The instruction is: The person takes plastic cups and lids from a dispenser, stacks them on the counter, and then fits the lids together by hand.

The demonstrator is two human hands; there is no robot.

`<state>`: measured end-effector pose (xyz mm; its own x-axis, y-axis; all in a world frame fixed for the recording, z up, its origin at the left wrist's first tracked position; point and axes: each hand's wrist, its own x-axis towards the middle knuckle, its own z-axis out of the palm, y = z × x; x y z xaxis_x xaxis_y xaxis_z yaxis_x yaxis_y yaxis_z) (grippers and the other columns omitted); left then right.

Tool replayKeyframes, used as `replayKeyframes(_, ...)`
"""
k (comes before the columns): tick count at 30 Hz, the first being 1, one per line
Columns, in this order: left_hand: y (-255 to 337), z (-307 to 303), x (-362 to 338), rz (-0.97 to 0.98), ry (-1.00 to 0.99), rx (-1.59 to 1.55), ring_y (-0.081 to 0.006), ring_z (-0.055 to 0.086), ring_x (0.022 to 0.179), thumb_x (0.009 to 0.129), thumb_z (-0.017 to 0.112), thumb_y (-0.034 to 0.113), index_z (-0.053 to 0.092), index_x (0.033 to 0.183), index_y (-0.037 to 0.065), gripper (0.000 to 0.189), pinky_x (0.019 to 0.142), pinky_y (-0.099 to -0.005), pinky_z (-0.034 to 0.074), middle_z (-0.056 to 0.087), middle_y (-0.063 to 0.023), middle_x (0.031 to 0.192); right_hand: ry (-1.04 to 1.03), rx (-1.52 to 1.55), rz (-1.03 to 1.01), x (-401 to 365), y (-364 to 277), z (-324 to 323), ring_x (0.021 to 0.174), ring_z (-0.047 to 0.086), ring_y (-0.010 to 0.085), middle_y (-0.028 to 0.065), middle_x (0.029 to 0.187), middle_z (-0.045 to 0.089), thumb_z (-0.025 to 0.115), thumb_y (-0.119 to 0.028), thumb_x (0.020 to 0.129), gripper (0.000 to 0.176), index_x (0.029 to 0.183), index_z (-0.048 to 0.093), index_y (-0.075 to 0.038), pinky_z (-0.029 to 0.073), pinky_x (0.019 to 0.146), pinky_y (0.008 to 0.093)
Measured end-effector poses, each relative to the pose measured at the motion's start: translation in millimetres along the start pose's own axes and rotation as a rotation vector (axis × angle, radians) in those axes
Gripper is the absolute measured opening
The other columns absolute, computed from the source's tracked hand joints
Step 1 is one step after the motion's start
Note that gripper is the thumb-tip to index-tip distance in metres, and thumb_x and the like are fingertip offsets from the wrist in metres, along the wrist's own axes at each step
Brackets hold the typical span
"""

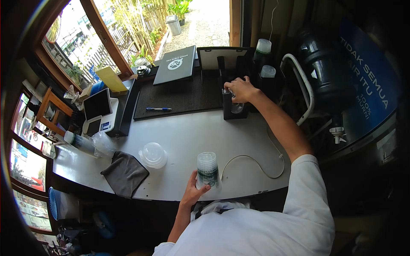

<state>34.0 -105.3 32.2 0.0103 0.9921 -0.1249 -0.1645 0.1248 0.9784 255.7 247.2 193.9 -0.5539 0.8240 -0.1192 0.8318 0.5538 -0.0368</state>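
Near the table's front edge, my left hand (196, 190) is wrapped round a stack of clear plastic cups (208, 164) with dark green print. The stack stands upright in its grip. My right hand (241, 90) reaches into a black organizer (229, 114) at the back right, fingers curled down over a clear plastic piece whose kind is hard to make out. More clear plastic (237, 108) shows in the front slot below the wrist. Left of the cups, a round clear plastic container (153, 155) rests on the white table (183, 134).
A grey cloth (125, 174) lies at the front left. Behind are a black mat (183, 96), a blue pen (158, 109), a dark menu board (175, 65) and a tablet stand (99, 106). A white cable (252, 159) curves across the right; a large water bottle (320, 70) stands beyond.
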Motion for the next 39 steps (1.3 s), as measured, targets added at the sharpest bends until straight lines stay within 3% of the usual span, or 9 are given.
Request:
replayKeyframes(4,6.1,0.2,-1.6,-0.067,0.019,0.026,-0.0272,0.05,0.13,0.074,0.087,0.033,0.035,0.148,0.002,0.095,0.112,-0.0402,0.037,0.053,-0.0179,0.137,0.267,0.281,-0.129,-4.4,24.4,-15.4,0.114,0.061,0.0366,0.0181,0.114,0.062,0.076,-0.028,0.082,0.046,0.122,0.058,-0.013,0.05,0.099,0.0386)
replayKeyframes(11,4.2,-5.0,2.7,-0.061,0.025,0.026,-0.0256,0.051,0.128,0.074,0.087,0.028,0.035,0.148,0.002,0.093,0.105,-0.036,0.044,0.054,-0.0171,0.135,0.806,0.652,-0.212,-38.7,60.8,-91.3,0.107,0.065,0.0296,0.0165,0.112,0.062,0.074,-0.03,0.087,0.045,0.126,0.06,-0.015,0.055,0.089,0.0393)
replayKeyframes(16,18.4,3.0,6.4,-0.148,0.009,-0.1,-0.0257,0.052,0.126,0.073,0.088,0.028,0.034,0.148,0.001,0.096,0.107,-0.0357,0.043,0.054,-0.0166,0.134,1.141,0.52,-0.014,-69.4,110.8,-120.6,0.1,0.067,0.0293,0.0152,0.111,0.062,0.073,-0.033,0.088,0.04,0.123,0.063,-0.015,0.056,0.086,0.0401)
replayKeyframes(20,16.6,5.3,12.3,-0.132,0.014,-0.025,-0.0251,0.053,0.124,0.072,0.088,0.029,0.035,0.147,0.0,0.097,0.108,-0.0362,0.041,0.055,-0.0161,0.131,0.995,0.251,0.192,-78.4,117.6,-94.6,0.102,0.066,0.0311,0.0141,0.107,0.065,0.074,-0.032,0.085,0.039,0.12,0.065,-0.017,0.055,0.087,0.0412)
replayKeyframes(23,20.5,8.2,15.9,-0.119,-0.02,0.011,-0.0247,0.054,0.122,0.072,0.089,0.031,0.035,0.147,0.0,0.097,0.106,-0.0365,0.042,0.056,-0.016,0.13,1.104,0.287,0.152,-68.9,124.5,-74.6,0.103,0.066,0.0313,0.0137,0.107,0.064,0.074,-0.032,0.084,0.038,0.119,0.065,-0.017,0.054,0.089,0.0411)
replayKeyframes(30,31.9,10.5,16.8,-0.117,-0.009,0.062,-0.0247,0.055,0.121,0.073,0.089,0.035,0.036,0.146,0.0,0.096,0.103,-0.0359,0.044,0.057,-0.0171,0.129,0.899,0.264,0.285,-77.7,117.6,-76.5,0.106,0.065,0.0336,0.0136,0.104,0.064,0.074,-0.03,0.084,0.042,0.122,0.063,-0.017,0.053,0.091,0.0416)
replayKeyframes(33,20.8,6.8,14.6,-0.125,0.037,0.09,-0.0247,0.056,0.12,0.074,0.089,0.034,0.037,0.146,0.001,0.095,0.103,-0.0357,0.044,0.058,-0.0163,0.128,0.664,0.313,0.314,-79.1,115.4,-49.1,0.11,0.064,0.0357,0.0162,0.111,0.062,0.074,-0.029,0.084,0.044,0.125,0.061,-0.017,0.052,0.094,0.0431)
replayKeyframes(36,37.7,13.1,17.3,-0.104,-0.034,-0.023,-0.0247,0.056,0.12,0.074,0.09,0.034,0.038,0.146,0.001,0.094,0.103,-0.0364,0.044,0.057,-0.0155,0.13,0.976,-0.023,0.227,-91.8,84.0,-15.7,0.121,0.057,0.0417,0.023,0.135,0.052,0.07,-0.032,0.092,0.044,0.129,0.059,-0.011,0.048,0.101,0.0462)
replayKeyframes(39,48.4,14.8,23.2,-0.061,-0.1,0.068,-0.0236,0.057,0.121,0.072,0.092,0.033,0.042,0.145,0.003,0.094,0.105,-0.0376,0.044,0.057,-0.0136,0.131,0.836,0.375,0.037,-143.0,-15.5,-18.7,0.134,0.047,0.0417,0.0242,0.142,0.044,0.074,-0.04,0.09,0.057,0.134,0.055,-0.009,0.045,0.106,0.0492)
